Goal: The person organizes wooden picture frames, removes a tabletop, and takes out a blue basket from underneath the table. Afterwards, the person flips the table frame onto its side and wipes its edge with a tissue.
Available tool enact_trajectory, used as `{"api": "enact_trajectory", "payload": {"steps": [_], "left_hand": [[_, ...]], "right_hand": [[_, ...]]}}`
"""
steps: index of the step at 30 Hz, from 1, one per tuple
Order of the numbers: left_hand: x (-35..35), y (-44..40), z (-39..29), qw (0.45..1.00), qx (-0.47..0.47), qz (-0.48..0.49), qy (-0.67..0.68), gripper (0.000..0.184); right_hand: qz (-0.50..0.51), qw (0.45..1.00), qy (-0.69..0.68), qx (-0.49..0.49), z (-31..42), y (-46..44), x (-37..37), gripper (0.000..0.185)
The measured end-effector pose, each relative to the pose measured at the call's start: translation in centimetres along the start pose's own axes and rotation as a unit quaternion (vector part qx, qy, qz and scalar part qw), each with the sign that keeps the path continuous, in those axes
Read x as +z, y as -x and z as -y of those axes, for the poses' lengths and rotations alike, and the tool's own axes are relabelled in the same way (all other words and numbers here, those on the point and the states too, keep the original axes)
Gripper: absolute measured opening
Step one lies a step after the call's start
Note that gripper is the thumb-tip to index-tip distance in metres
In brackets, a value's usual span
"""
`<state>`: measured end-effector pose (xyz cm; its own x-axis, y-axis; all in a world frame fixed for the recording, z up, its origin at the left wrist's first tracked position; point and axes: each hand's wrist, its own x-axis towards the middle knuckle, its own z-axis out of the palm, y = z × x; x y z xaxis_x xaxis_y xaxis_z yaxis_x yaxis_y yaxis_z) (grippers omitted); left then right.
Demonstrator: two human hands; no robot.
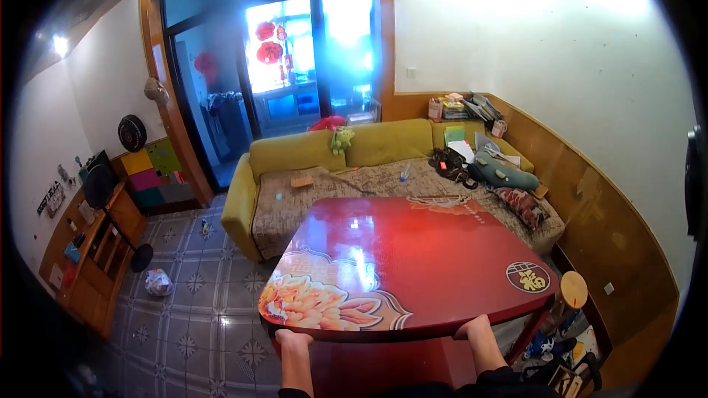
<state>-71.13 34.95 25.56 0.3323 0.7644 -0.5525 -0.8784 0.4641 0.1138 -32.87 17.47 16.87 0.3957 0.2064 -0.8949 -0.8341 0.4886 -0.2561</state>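
A red table (420, 265) with a glossy top stands right in front of me, printed with a large peony at its near left corner and a round gold emblem at the right. My left hand (294, 338) is at the near edge, below the peony, and grips the table there. Further right, my right hand (476, 326) holds the same edge. The fingers of both hands are mostly hidden by the table's rim. Below the top, a red lower shelf (391, 365) shows between my forearms.
Behind the table is a green sofa (391, 144) with a cushion (522, 206), a plush toy (505, 173) and papers. A round wooden stool (574, 290) stands near the right table leg. On the tiled floor at left are a plastic bag (158, 282) and a standing fan (99, 188).
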Motion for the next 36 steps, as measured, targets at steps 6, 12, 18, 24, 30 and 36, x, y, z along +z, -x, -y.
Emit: {"api": "enact_trajectory", "payload": {"steps": [6,12,18,24,30,36], "left_hand": [[2.9,-5.7,-0.4,0.992,0.066,-0.067,-0.083,0.060],[8.3,-8.7,-0.2,0.963,0.096,-0.146,-0.205,0.056],[11.9,-11.1,-0.3,0.952,0.070,-0.025,-0.298,0.061],[13.9,-13.6,0.0,0.967,0.052,0.034,-0.248,0.059],[16.0,-14.9,-0.8,0.979,-0.003,0.057,-0.198,0.057],[17.8,-14.1,-0.2,0.972,-0.009,0.044,-0.231,0.063]], "right_hand": [[0.018,1.000,0.000,-0.007,0.9,0.3,6.0,0.039],[0.037,0.999,-0.005,-0.008,1.8,0.8,12.0,0.039],[0.033,0.999,-0.008,-0.007,2.5,1.8,16.2,0.038],[0.008,1.000,-0.005,-0.007,2.8,3.3,19.7,0.037],[-0.085,0.995,0.048,0.013,2.5,7.2,21.4,0.046],[-0.026,0.998,0.048,-0.010,2.7,4.5,22.7,0.045]]}}
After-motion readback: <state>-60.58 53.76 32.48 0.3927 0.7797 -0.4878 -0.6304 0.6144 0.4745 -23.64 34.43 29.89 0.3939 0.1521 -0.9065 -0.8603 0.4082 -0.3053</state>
